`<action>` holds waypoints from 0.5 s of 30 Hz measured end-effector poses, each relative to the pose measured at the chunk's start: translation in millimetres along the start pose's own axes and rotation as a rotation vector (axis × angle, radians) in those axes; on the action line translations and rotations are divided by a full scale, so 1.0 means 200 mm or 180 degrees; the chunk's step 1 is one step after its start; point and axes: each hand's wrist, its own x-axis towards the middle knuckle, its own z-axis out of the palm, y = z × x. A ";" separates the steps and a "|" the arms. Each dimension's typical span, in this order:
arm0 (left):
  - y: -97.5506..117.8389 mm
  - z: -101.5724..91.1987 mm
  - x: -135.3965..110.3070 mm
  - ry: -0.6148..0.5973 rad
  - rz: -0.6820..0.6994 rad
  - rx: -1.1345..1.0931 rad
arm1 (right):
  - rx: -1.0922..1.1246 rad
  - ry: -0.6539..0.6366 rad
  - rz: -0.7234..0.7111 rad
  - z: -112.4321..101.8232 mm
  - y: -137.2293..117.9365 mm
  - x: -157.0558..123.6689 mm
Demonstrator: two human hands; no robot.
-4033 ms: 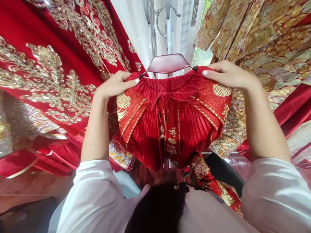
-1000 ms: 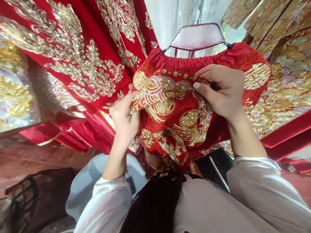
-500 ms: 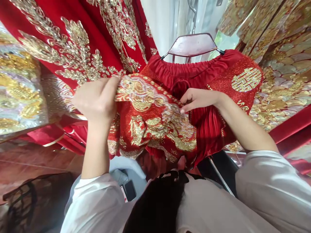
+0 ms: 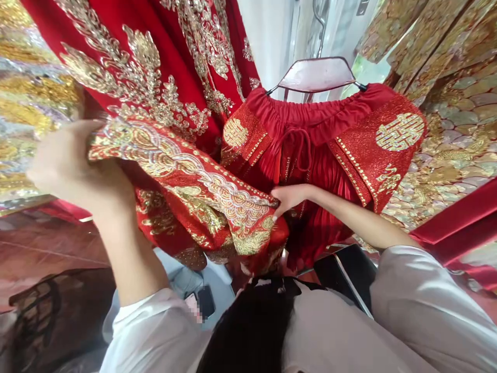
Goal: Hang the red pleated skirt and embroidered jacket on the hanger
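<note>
Left hand (image 4: 77, 166) curls closed on one end of gold-embroidered red garment (image 4: 186, 173), right hand (image 4: 291, 198) pinches the other, apparently to spread it near the hung pleated skirt (image 4: 326, 171).

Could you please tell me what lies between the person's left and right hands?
In the head view, an embroidered red cloth spans the gap between the left hand and the right hand, its edge held by both.

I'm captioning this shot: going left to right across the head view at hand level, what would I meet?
Left hand → gold-embroidered red cloth gripped by both hands → right hand → gold scale-patterned garment.
</note>
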 end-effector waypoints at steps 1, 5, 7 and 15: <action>-0.03 -0.02 -0.01 -0.0033 0.0005 0.0137 | -0.0069 0.0095 -0.0052 -0.03 -0.03 -0.02; 0.02 0.00 -0.12 -0.1359 0.0653 -0.0026 | -0.0029 0.0639 -0.0571 -0.12 -0.23 -0.01; 0.11 0.09 -0.23 -0.2499 0.0767 -0.0628 | -0.0143 0.0940 -0.0791 -0.14 -0.33 0.03; 0.11 0.38 -0.48 -0.4605 -0.0839 -0.2719 | -0.0393 0.0385 -0.0912 -0.23 -0.35 0.20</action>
